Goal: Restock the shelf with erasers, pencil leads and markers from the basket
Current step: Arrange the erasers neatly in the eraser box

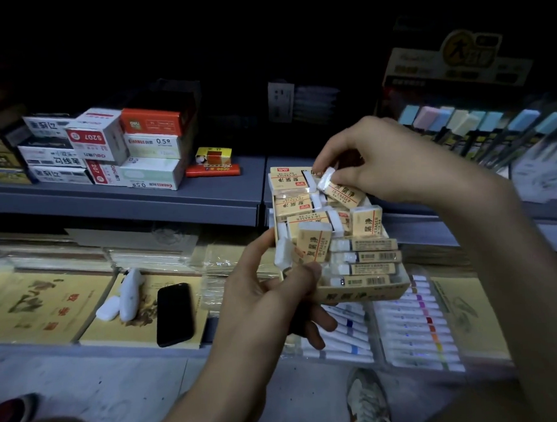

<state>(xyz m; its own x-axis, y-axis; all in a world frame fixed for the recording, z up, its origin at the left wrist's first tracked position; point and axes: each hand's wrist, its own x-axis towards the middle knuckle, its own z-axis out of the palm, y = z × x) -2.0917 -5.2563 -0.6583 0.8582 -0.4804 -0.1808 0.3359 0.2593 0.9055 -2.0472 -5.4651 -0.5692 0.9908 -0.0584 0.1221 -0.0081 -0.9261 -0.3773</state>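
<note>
Grey shelf point(220, 190) carries stacked boxes point(110, 146) — beside them, a red-yellow packet point(213, 161).

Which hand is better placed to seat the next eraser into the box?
Right. The right hand pinches a beige-sleeved white eraser over the tan cardboard display box, while the left hand is occupied gripping that box from below.

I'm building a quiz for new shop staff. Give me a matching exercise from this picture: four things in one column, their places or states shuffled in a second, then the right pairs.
Things
1. eraser box
2. black phone
3. tilted eraser
4. orange box

Places or states
A. lies flat on a yellow pad
B. pinched by the right hand
C. tops a stack on the upper shelf
D. held up by the left hand

Pairs: 1-D, 2-A, 3-B, 4-C
</note>
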